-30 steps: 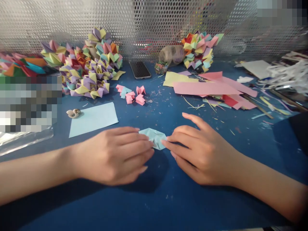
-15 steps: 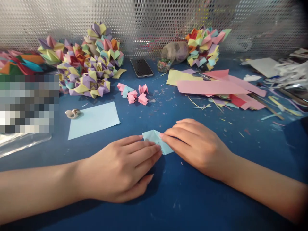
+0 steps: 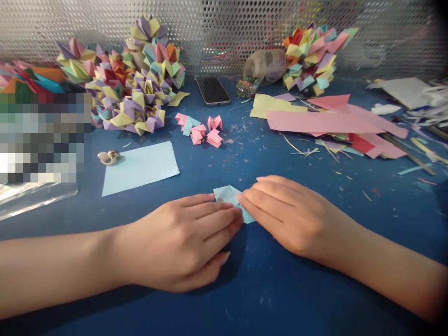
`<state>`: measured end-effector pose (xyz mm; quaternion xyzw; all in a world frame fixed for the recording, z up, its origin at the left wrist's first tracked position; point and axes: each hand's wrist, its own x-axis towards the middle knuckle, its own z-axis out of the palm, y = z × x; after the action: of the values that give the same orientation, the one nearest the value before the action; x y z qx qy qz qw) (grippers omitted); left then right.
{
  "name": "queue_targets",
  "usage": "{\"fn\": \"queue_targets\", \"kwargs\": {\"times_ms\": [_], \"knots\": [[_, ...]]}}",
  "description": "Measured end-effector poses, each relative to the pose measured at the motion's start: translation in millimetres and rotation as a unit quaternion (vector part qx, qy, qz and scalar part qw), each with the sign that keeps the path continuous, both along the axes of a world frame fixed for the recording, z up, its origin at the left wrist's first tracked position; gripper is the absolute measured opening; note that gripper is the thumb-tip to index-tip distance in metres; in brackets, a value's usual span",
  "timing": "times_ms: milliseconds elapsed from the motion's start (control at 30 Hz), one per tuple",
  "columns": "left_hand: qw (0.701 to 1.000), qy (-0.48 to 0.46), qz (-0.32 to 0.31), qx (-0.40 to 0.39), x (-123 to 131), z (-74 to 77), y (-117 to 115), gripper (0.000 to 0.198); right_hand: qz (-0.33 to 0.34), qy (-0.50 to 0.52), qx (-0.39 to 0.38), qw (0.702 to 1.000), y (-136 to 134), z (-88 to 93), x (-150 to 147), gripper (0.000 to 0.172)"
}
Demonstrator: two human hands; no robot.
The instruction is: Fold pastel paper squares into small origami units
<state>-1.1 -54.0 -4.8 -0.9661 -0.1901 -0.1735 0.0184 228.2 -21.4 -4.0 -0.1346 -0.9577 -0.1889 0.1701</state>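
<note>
A small folded piece of light blue paper (image 3: 226,193) lies flat on the blue table, partly covered by fingers from both sides. My left hand (image 3: 185,242) rests palm down with its fingers stretched out, their tips pressing on the left and near part of the paper. From the right, my right hand (image 3: 297,217) lies over the other end, fingers extended side by side, the fingertips touching the paper near its middle. Its thumb is hidden. Beyond my left hand is a light blue paper sheet (image 3: 145,168), with a ring-shaped metallic object (image 3: 109,157) on its left corner.
Small folded pink and blue paper pieces (image 3: 199,130) lie ahead. Behind them are a phone (image 3: 213,90) and clusters of folded paper (image 3: 133,98). Pink and yellow paper strips (image 3: 322,122) are at right. A clear plastic bag (image 3: 38,200) lies at left, before a perforated metal panel (image 3: 224,37).
The view has shifted slightly, so the table items appear farther right and a little higher. My right fingers now cover more of the folded paper's right end. My left hand keeps pressing on it.
</note>
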Motion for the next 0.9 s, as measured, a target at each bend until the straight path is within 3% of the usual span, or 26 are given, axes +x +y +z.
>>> {"fn": "queue_targets", "kwargs": {"times_ms": [333,900], "knots": [[1.000,0.003,-0.007,-0.014,-0.2,-0.5,0.9,0.037,-0.006,-0.003,-0.113,0.994,2.1,-1.1,9.2,0.032],[1.000,0.011,0.001,-0.015,-1.1,0.1,1.5,0.038,0.000,0.017,-0.148,0.989,4.4,-3.1,7.7,0.032]]}}
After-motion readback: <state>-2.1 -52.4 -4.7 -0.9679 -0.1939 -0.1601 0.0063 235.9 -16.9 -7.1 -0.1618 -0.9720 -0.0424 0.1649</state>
